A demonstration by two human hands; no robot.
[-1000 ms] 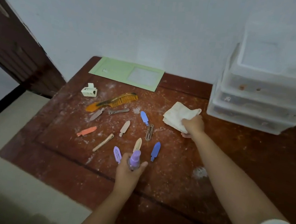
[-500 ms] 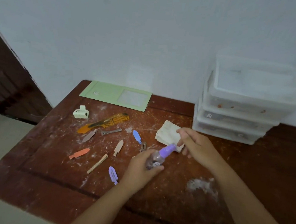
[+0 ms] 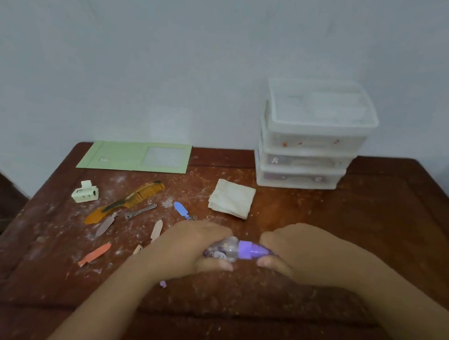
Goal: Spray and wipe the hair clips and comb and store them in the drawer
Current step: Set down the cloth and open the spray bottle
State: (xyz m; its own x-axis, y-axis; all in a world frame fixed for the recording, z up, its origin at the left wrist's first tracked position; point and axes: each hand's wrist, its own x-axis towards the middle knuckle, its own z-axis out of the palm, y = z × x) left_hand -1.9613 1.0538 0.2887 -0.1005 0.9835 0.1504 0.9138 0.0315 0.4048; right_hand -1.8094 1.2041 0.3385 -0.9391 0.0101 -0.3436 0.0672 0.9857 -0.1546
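**Both hands on the spray bottle above the tabletop**

The spray bottle lies sideways between the two hands, near the middle of the tabletop. Its body is clear with small printed figures, and its cap is purple and points to the right. The left hand has its grip wrapped round the clear body; the right hand has its grip curled round the purple cap end.

Toward the left edge lie the hair things, spread over a surface dusted with white powder. An amber comb lies slantwise, teeth toward the back edge. Beside it are a pale green claw clip, a silver clip, a blue clip, a grey-brown clip, a beige clip and an orange clip. Part of a lilac clip shows under the left forearm.

A folded white cloth lies behind the hands, apart from them. At the back edge, against the wall, stands a translucent three-drawer unit with all drawers pushed in; small coloured bits show dimly through the fronts, too blurred to name. A green folder lies flat at the back left corner.
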